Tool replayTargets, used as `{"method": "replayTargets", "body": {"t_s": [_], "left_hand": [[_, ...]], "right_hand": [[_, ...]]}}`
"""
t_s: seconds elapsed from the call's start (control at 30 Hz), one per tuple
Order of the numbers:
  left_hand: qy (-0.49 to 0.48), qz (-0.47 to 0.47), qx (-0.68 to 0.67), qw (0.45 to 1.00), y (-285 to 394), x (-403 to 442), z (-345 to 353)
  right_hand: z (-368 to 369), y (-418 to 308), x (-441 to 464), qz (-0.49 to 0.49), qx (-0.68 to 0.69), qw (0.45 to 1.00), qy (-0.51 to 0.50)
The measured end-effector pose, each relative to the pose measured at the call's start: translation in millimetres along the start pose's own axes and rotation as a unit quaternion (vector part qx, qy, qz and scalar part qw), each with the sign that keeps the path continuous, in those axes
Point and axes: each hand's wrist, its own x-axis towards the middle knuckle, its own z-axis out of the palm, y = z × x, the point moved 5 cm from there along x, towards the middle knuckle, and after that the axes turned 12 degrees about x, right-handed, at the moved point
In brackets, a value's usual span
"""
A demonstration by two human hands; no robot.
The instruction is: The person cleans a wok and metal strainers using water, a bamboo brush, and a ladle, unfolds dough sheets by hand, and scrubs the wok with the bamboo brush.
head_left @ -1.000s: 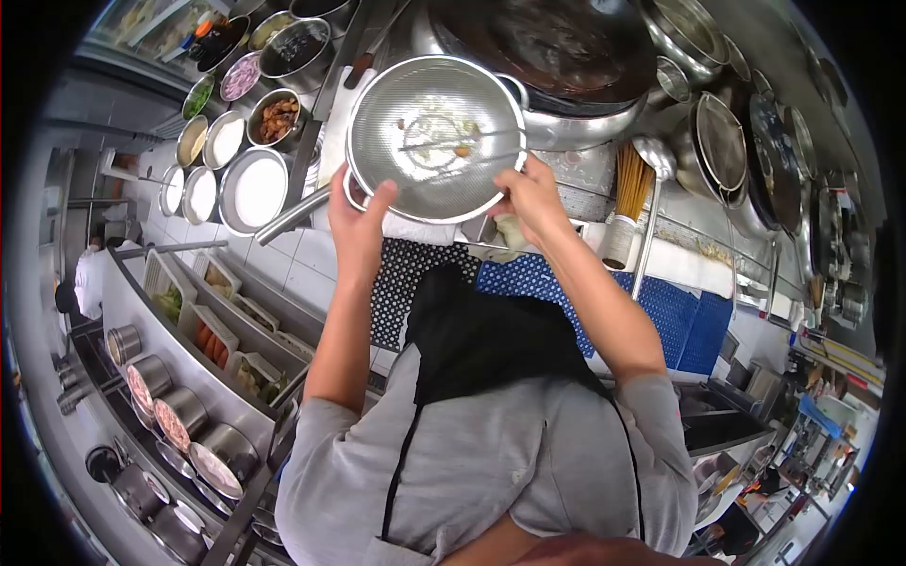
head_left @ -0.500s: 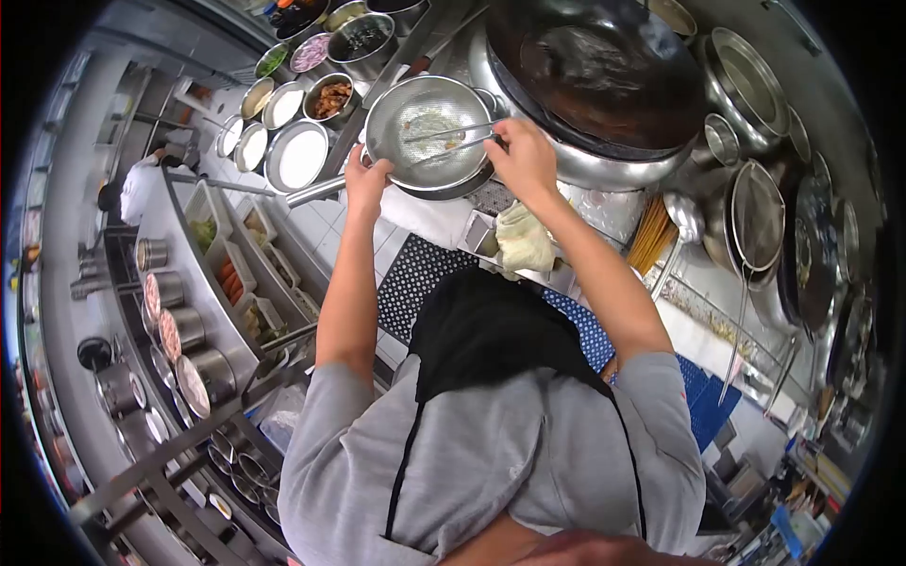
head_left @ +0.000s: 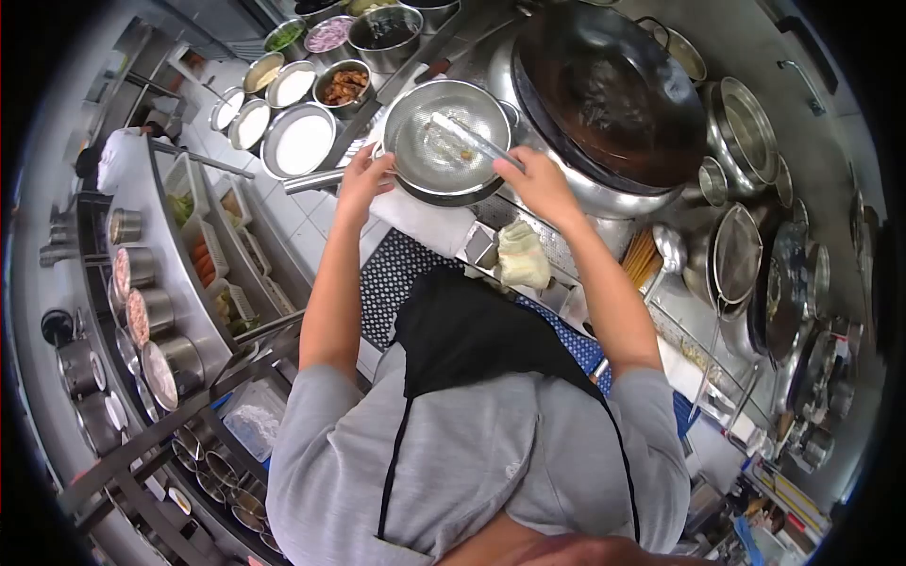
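While my left grip (head_left: 363,189) pinches the left edge of the strainer (head_left: 408,132), apparently to steady it, my right grip (head_left: 535,187) is wrapped around the tongs (head_left: 481,143), which slant over the mesh, perhaps so they reach the food scraps (head_left: 465,155). Between my grips, a pan (head_left: 462,199) lies under the strainer, likely to support it. Beyond my right grip is the wok (head_left: 604,104); past my left, bowls (head_left: 389,61) cluster, presumably for easy reach.

Held: one sieve (head_left: 413,141), one tongs (head_left: 472,140)
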Motion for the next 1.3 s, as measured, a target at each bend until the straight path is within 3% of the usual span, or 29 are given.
{"method": "replayTargets", "body": {"t_s": [0.03,0.07,0.13,0.27,0.37,0.43,0.5,0.53,0.57,0.63,0.7,0.77,0.93,1.0,1.1,1.17,1.27,1.3], "left_hand": [[-0.012,0.0,-0.018,1.0,-4.7,-1.5,-2.3],[-0.017,-0.002,-0.045,0.999,-12.5,-1.9,-5.4],[-0.021,-0.002,-0.081,0.996,-23.9,-0.4,-12.1],[-0.024,-0.023,-0.112,0.993,-36.5,-3.8,-19.7],[-0.033,-0.027,-0.118,0.992,-36.1,-6.4,-22.9],[-0.028,-0.027,-0.106,0.994,-34.1,-7.3,-26.9],[-0.019,-0.016,-0.087,0.996,-34.4,-3.3,-34.6],[-0.014,-0.016,-0.089,0.996,-34.6,-1.4,-36.7],[-0.011,-0.002,-0.087,0.996,-32.4,4.3,-37.2],[0.0,0.015,-0.078,0.997,-32.5,1.8,-40.9],[0.016,0.023,-0.097,0.995,-24.7,-4.0,-37.7],[0.026,0.028,-0.106,0.994,-23.9,-11.8,-35.1],[0.04,0.03,-0.094,0.994,-23.5,-35.8,-28.4],[0.049,0.029,-0.074,0.996,-25.7,-43.9,-28.0],[0.065,0.036,-0.064,0.995,-10.5,-49.9,-10.6],[0.04,0.048,-0.05,0.997,-9.3,-47.1,-3.4],[-0.007,0.073,-0.006,0.997,16.6,-44.8,23.8],[-0.024,0.079,0.009,0.997,31.5,-46.7,36.7]], "right_hand": [[0.9,11.4,-13.2,0.123,0.193,0.973,-0.032],[0.5,17.5,-26.4,0.178,0.318,0.93,-0.05],[2.8,22.5,-48.8,0.264,0.551,0.787,-0.078],[-9.3,20.6,-73.5,0.214,0.656,0.719,-0.087],[-45.2,6.5,-95.2,0.15,0.594,0.79,0.013],[-79.8,3.1,-104.6,0.115,0.443,0.873,0.166],[-121.2,16.9,-105.1,0.087,0.174,0.941,0.277],[-142.0,10.1,-101.7,0.067,-0.026,0.947,0.314],[-157.6,2.0,-95.9,0.05,-0.224,0.914,0.335],[-178.8,7.4,-72.2,0.101,-0.35,0.867,0.341],[-196.5,26.0,-38.1,0.182,-0.364,0.861,0.306],[-204.5,45.5,-15.6,0.191,-0.346,0.874,0.282],[-207.3,18.0,-63.8,0.012,-0.33,0.881,0.338],[-187.6,27.3,-117.5,0.031,-0.341,0.895,0.285],[-129.6,107.0,-191.8,0.262,-0.384,0.873,0.148],[-100.6,121.6,-222.5,0.38,-0.277,0.875,0.115],[-83.4,151.3,-250.7,0.326,-0.244,0.877,0.256],[-85.7,161.5,-264.4,0.312,-0.147,0.896,0.278]]}}
